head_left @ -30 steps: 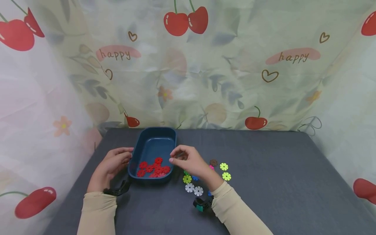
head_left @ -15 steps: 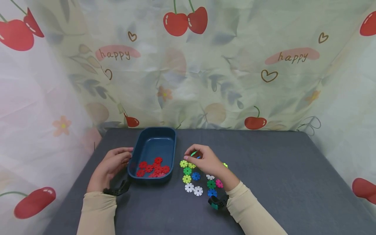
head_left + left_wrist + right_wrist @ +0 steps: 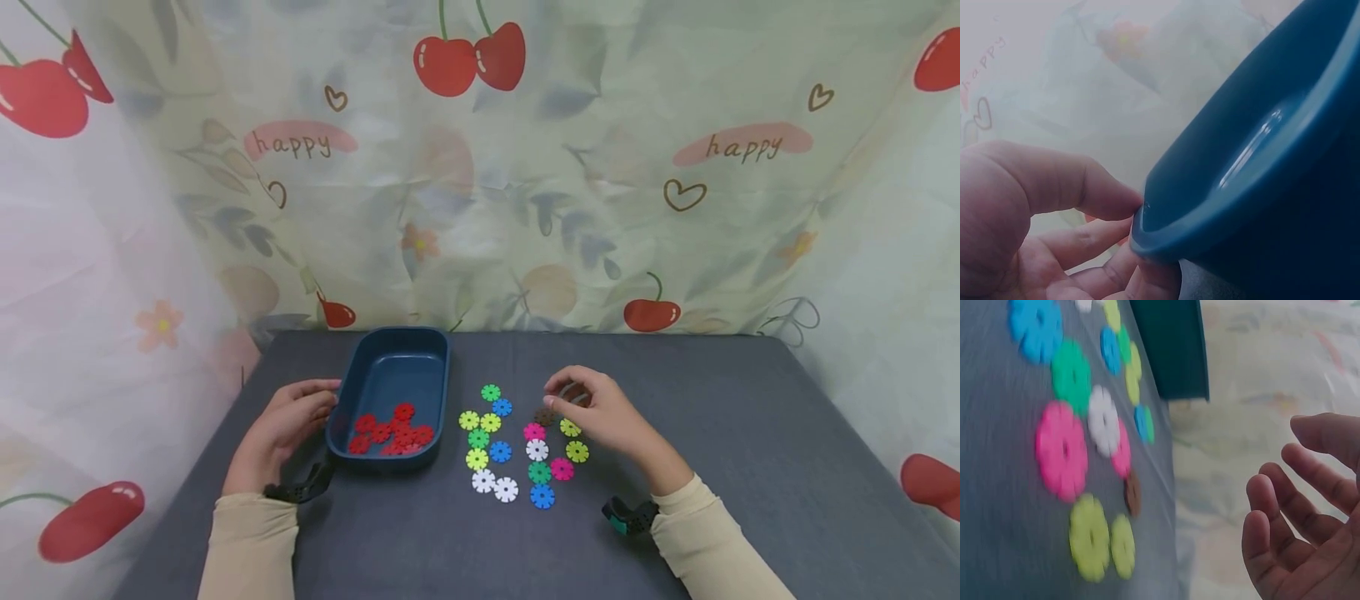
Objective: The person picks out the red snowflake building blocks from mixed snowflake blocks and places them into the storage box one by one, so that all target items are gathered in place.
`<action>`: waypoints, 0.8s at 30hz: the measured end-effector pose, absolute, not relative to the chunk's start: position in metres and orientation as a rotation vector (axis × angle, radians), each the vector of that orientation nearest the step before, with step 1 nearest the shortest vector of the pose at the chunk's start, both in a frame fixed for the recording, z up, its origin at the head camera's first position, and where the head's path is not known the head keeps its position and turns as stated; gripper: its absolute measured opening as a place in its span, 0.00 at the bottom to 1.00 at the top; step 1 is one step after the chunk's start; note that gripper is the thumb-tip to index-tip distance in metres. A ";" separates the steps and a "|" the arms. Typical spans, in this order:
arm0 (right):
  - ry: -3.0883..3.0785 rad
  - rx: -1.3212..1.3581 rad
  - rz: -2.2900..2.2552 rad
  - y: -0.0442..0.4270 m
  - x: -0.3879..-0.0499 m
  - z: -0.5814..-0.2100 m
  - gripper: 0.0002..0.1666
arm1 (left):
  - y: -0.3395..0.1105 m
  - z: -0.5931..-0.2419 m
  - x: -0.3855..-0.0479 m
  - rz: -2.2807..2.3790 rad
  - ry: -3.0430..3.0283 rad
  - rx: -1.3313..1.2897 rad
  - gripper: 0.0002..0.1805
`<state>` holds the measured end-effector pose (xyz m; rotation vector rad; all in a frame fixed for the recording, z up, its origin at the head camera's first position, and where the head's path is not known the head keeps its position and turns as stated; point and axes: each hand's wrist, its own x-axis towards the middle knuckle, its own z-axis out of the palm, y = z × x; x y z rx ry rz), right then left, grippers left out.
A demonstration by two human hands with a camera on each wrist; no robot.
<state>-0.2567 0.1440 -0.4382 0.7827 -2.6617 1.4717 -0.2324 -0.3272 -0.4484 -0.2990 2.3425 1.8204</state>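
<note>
My left hand (image 3: 288, 425) is at the left side of a dark blue plastic bin (image 3: 442, 367). In the left wrist view, its thumb and fingers pinch the bin's rim (image 3: 1204, 228). Several red notched discs (image 3: 402, 433) lie in the near end of the bin. My right hand (image 3: 603, 412) hovers over the right end of the loose notched discs, its fingers loosely bent with nothing between them. Nearest to it are a brown disc (image 3: 543, 416) and two yellow-green discs (image 3: 1089, 537). In the right wrist view the hand (image 3: 1310, 519) stands apart from all discs.
Right of the bin, several notched discs lie flat on the dark grey table (image 3: 712, 433): white (image 3: 506, 489), blue (image 3: 542, 497), green (image 3: 478, 438) and pink (image 3: 562, 469) among them. A printed cloth (image 3: 510, 208) hangs behind the table and along both sides.
My right hand has moved from the bin's right edge rightward across the loose discs, uncovering those on the left. My left hand and the bin have stayed put.
</note>
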 end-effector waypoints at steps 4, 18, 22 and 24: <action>-2.660 0.719 1.427 0.161 -0.255 -0.436 0.10 | -0.332 -0.446 -0.230 1.810 2.346 -0.295 0.28; -2.699 0.624 1.083 0.167 -0.265 -0.423 0.12 | -0.347 -0.429 -0.210 1.525 2.738 -0.363 0.27; -2.735 0.571 0.948 0.172 -0.265 -0.423 0.15 | -0.336 -0.416 -0.205 1.394 2.930 -0.296 0.30; -2.753 0.533 0.884 0.175 -0.265 -0.423 0.18 | -0.329 -0.409 -0.203 1.313 3.016 -0.244 0.31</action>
